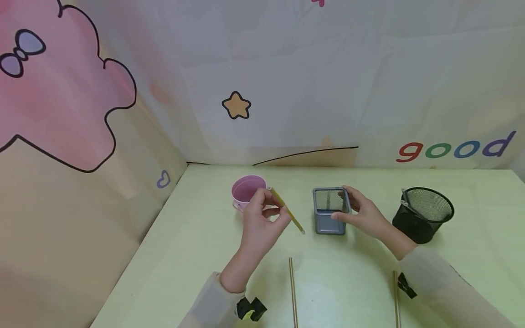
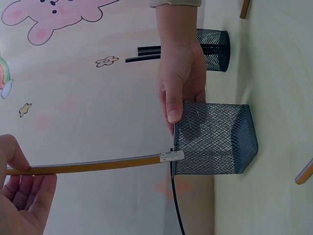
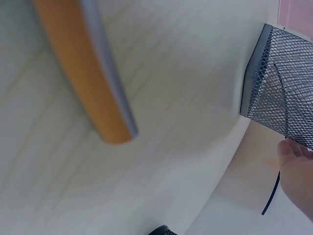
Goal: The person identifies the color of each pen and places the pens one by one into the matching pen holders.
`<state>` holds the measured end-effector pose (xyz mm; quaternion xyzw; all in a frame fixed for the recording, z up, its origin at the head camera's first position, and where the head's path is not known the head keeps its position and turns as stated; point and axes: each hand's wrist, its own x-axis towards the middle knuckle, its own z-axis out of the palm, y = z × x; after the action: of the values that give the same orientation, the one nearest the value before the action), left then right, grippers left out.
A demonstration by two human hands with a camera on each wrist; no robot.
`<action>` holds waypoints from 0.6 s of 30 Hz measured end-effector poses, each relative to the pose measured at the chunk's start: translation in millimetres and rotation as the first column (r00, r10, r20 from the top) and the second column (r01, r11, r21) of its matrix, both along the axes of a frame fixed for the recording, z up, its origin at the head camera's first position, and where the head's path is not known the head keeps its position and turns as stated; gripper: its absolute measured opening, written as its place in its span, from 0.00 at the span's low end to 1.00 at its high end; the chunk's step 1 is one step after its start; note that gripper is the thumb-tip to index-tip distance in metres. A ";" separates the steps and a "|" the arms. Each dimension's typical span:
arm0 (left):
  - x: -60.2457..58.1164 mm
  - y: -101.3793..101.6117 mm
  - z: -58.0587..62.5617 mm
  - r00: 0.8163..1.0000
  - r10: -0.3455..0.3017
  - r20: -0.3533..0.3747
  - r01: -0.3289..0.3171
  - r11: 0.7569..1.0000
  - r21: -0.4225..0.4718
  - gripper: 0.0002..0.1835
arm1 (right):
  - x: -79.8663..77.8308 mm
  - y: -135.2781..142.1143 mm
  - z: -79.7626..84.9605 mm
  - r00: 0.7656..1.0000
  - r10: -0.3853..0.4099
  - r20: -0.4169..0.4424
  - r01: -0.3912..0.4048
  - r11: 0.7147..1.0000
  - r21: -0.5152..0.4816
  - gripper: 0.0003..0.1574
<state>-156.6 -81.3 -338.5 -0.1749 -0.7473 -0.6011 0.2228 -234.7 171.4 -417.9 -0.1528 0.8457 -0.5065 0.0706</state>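
Observation:
My left hand (image 1: 264,228) pinches a yellow pencil (image 1: 289,213) between thumb and fingers, slanting down to the right. In the left wrist view the white-tipped end of the pencil (image 2: 112,165) appears in line with the rim of a grey mesh pen holder (image 2: 212,142); whether they touch I cannot tell. My right hand (image 1: 365,214) grips the right side of the upright pen holder (image 1: 330,223) at its rim, thumb in front. The right wrist view catches part of the right hand (image 3: 298,176) at the pen holder's rim (image 3: 254,73).
A pink bucket (image 1: 248,187) stands behind the left hand. At right is a round black mesh cup (image 1: 422,223) holding dark sticks. Two thin pencil-like sticks lie on the table, one near the middle (image 1: 293,291), the other (image 1: 396,296) beside the right sleeve. A printed cloth hangs behind.

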 end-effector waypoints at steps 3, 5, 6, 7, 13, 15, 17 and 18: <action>-2.1 2.8 -1.3 1.000 0.007 -0.019 -0.006 1.000 0.031 0.09 | -0.1 0.9 -0.6 1.000 0.001 -0.001 -0.001 1.000 -0.001 0.57; -3.3 3.9 -2.0 1.000 0.011 -0.023 -0.010 0.999 0.048 0.09 | -0.7 1.1 -1.4 1.000 -0.001 0.002 0.001 1.000 -0.001 0.56; -3.9 4.4 -2.3 1.000 0.016 -0.022 -0.015 0.998 0.056 0.09 | -1.0 1.0 -1.7 1.000 -0.002 0.002 0.002 1.000 0.000 0.56; -4.4 5.2 -2.2 1.000 0.019 -0.021 -0.018 0.998 0.066 0.09 | -1.2 1.2 -2.0 1.000 -0.004 0.002 0.004 1.000 -0.001 0.56; -9.0 10.6 -2.4 0.998 0.064 -0.025 -0.061 0.991 0.118 0.10 | -2.0 1.6 -2.9 1.000 -0.011 0.012 0.011 1.000 -0.012 0.56; -11.2 12.9 -3.1 0.996 0.075 -0.042 -0.069 0.989 0.131 0.10 | -2.3 1.5 -3.0 1.000 -0.014 0.013 0.015 1.000 -0.012 0.56; -13.5 15.5 -4.0 0.995 0.077 -0.069 -0.067 0.987 0.144 0.10 | -2.4 1.4 -2.9 1.000 -0.015 0.013 0.015 1.000 -0.011 0.56; -14.7 16.9 -4.6 0.994 0.076 -0.083 -0.063 0.987 0.150 0.10 | -2.3 1.3 -2.8 1.000 -0.016 0.014 0.016 1.000 -0.008 0.56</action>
<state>-171.2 -64.4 -343.2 -0.1585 -0.6961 -0.6380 0.2888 -237.0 172.7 -420.7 -0.1427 0.8442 -0.5116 0.0718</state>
